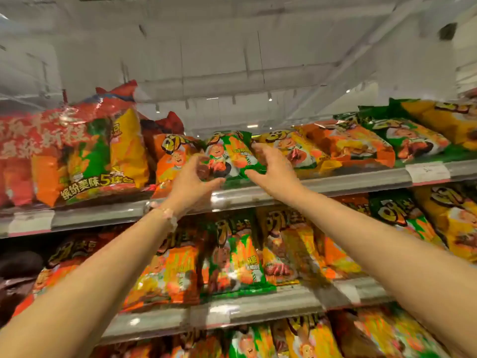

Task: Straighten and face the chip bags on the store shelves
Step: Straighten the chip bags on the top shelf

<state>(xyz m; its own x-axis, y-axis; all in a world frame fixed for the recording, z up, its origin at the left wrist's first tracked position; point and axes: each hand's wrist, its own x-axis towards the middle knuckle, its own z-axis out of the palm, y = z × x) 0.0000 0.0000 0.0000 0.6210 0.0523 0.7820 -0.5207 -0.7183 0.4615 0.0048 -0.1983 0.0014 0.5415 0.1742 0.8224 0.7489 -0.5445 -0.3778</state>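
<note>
A green chip bag (228,153) with a cartoon figure stands on the top shelf (335,183), between an orange bag (173,158) and a yellow-orange bag (299,151). My left hand (192,179) curls round its lower left corner. My right hand (271,169) grips its right edge, thumb under the bottom corner. Both arms reach up from below.
A large red multipack (85,151) stands at the left of the top shelf. More orange, green and yellow bags (402,138) lie leaning to the right. Two lower shelves (258,313) are packed with the same bags. A price tag (427,171) sits on the shelf rail.
</note>
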